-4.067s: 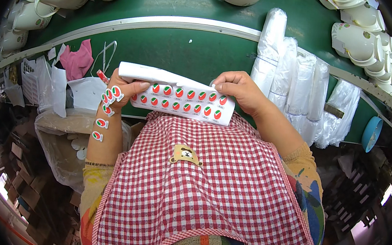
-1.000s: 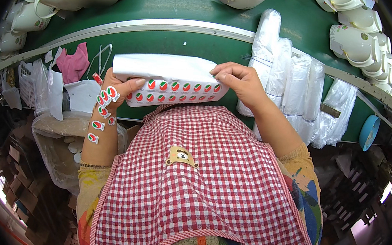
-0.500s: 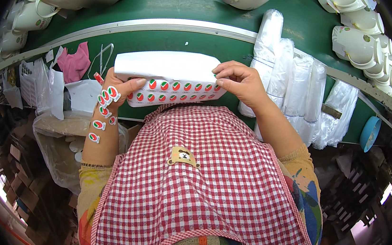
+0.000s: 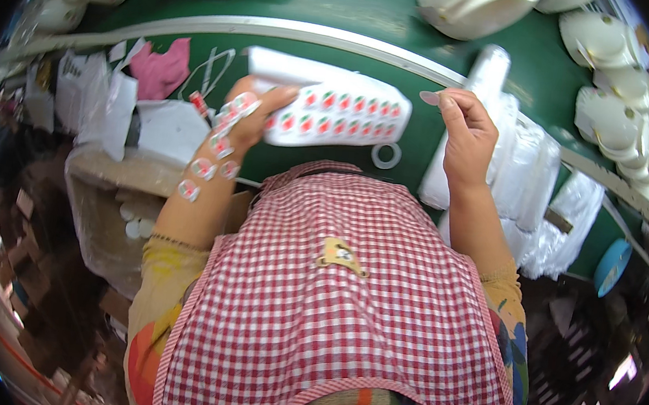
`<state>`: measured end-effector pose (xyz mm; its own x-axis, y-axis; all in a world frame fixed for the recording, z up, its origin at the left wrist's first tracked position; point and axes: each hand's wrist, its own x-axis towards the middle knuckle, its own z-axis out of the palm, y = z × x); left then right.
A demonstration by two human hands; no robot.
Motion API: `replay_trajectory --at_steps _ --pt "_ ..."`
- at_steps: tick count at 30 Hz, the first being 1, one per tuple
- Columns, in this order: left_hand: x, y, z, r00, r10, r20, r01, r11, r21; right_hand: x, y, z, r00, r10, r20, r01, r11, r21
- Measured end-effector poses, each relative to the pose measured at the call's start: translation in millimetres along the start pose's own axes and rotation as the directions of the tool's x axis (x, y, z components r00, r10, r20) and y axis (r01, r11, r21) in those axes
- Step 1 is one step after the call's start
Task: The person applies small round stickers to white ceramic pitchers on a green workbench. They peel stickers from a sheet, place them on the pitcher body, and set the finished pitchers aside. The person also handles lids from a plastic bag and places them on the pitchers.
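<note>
My left hand point(image 4: 253, 118) is closed on the left end of a sticker sheet point(image 4: 341, 116), its thumb on top. Rows of small red, green and white stickers cover the sheet, and its far edge folds over in plain white. More of these stickers point(image 4: 203, 168) cling to my left wrist and forearm. To the right of the sheet and apart from it, my right hand point(image 4: 470, 131) pinches one loose sticker point(image 4: 430, 97) between thumb and fingertips. A white ring point(image 4: 385, 155) lies on the green table just below the sheet's right end.
Rolled clear plastic bags point(image 4: 521, 172) lie to the right, with a blue bowl point(image 4: 613, 267) beyond. Cream kettle-like vessels point(image 4: 476, 5) stand behind the metal rail point(image 4: 310, 36). At left are a pink cloth point(image 4: 160, 68) and a plastic-lined carton point(image 4: 94, 214).
My right hand has come away from the sheet, up and to the right, with a sticker in its fingertips. The white ring has come into sight. The whole view has shifted somewhat.
</note>
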<state>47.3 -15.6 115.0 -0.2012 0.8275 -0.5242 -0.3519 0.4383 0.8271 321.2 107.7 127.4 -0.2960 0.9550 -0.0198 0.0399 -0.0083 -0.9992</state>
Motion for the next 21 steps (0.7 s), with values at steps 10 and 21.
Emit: replay_trajectory --at_steps 10,21 --pt "17.8 -13.4 41.5 0.801 -0.076 0.594 0.536 0.533 -0.655 -22.7 -28.4 111.2 0.418 -0.746 0.518 0.904 0.399 -0.155" --pt "38.9 -39.4 6.6 0.983 -0.106 0.150 0.173 0.812 -0.557 -34.9 -34.0 107.3 0.439 -0.540 0.718 0.861 0.482 -0.164"
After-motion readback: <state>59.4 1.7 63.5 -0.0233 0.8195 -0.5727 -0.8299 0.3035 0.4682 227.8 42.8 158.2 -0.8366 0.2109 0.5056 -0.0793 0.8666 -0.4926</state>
